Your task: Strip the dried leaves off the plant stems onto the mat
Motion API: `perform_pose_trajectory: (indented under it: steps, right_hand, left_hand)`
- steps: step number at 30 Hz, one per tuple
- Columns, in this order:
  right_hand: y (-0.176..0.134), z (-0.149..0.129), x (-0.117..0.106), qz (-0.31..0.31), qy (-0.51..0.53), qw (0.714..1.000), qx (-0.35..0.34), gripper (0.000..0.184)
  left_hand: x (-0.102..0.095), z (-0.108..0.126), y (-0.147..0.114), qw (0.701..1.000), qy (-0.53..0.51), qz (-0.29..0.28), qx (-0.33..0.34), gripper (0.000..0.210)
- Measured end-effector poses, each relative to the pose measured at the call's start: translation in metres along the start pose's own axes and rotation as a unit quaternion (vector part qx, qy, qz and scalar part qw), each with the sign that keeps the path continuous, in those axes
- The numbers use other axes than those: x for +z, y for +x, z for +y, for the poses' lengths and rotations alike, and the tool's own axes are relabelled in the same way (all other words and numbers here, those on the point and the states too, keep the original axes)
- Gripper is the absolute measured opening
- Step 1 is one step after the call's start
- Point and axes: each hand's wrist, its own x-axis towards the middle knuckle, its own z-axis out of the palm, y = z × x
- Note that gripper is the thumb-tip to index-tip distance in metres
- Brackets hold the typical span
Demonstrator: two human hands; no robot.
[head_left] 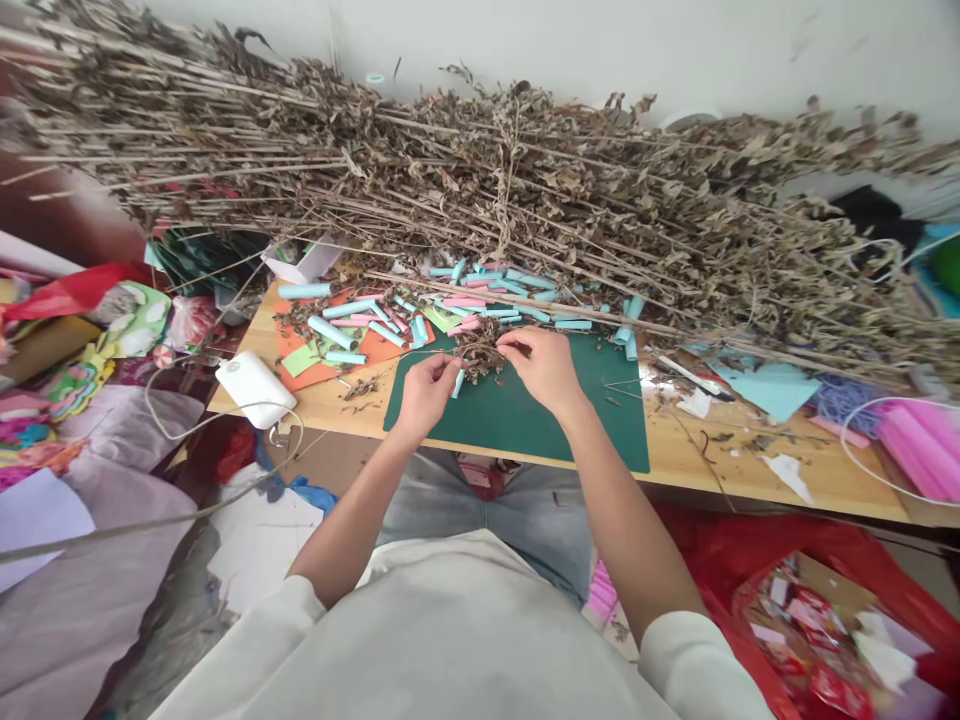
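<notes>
My left hand (429,394) is closed in a pinch at the left end of a thin dried plant stem (478,349). Fingers also pressed together, my right hand (541,370) grips the stem's right side. Beneath it a small heap of crumbled dry leaves (480,368) rests on the green cutting mat (525,420). A short blue paper roll (457,384) lies close to my left fingertips. Many more blue and pink paper rolls (330,332) are scattered behind and left of my hands, some on orange paper (296,345).
A large bundle of dried leafy stalks (450,190) spans the table's back along the wall. On the left sits a white power bank (255,390) with a cable. A cutter knife (694,378) and light-blue paper (772,388) lie right. A red bag (720,570) stands below.
</notes>
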Motion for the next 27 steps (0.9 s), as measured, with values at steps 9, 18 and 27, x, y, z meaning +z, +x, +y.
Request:
perform_pose_trajectory:
  steps: [9, 18, 27]
  right_hand:
    - [0.001, 0.003, 0.013, -0.015, -0.161, 0.985, -0.063, 0.023]
    - [0.006, 0.02, 0.023, 0.088, -0.134, 0.987, -0.032, 0.031]
    - [0.0, 0.016, 0.019, 0.083, 0.031, 0.996, 0.009, 0.034]
  left_hand:
    - [-0.003, -0.001, -0.005, 0.999, -0.028, -0.029, -0.026, 0.029]
    - [-0.009, -0.005, -0.012, 0.998, -0.05, -0.02, -0.042, 0.028]
    - [-0.012, -0.004, -0.016, 0.994, -0.093, -0.004, -0.06, 0.031]
